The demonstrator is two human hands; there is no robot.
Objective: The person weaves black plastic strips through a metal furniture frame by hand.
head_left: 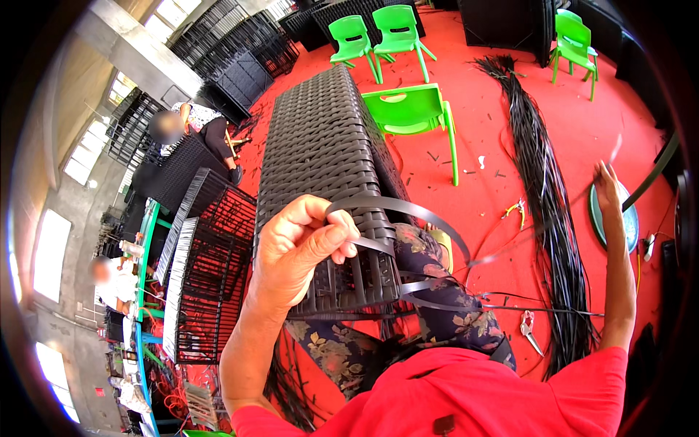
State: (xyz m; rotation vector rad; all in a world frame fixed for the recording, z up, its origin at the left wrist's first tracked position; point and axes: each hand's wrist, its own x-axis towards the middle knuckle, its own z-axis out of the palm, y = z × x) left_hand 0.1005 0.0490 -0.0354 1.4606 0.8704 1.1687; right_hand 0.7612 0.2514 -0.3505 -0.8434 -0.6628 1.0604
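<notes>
Presently, your left hand [297, 244] pinches the black strip [404, 205], your outstretched right hand [607, 186]'s grip is unclear, and the woven piece [313, 135] seems complete except its near end [342, 290]

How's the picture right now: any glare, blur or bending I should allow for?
Head view: left-side windows blown out white; flat black strip sharp by the left hand, smeared toward the right hand; black woven furniture piece crisp; straight edges bow toward the dark rim.

Long black strips [540, 171] on red floor [470, 95]
</notes>
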